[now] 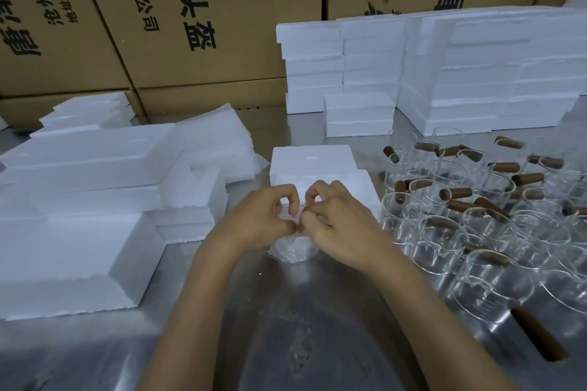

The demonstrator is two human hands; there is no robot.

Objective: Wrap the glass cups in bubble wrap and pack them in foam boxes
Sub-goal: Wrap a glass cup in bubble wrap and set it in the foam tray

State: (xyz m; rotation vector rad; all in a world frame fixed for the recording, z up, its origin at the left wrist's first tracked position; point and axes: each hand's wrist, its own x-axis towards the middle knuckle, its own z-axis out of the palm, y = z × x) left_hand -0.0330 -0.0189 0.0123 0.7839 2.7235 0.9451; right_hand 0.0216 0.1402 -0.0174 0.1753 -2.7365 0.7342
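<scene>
The left hand (266, 219) and right hand (336, 225) met fingertip to fingertip, pinching the bubble wrap (293, 249) bundled on the metal table (286, 311); the cup inside could not be made out. Bare glass cups (476, 232) crowded the right; an open foam box (314, 165) sat just behind, foam stacks (476, 73) beyond.

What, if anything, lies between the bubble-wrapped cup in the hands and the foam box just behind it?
Nothing visible. Both hands hold the bubble-wrapped cup on the metal table, and the foam box sits directly behind it.
</scene>
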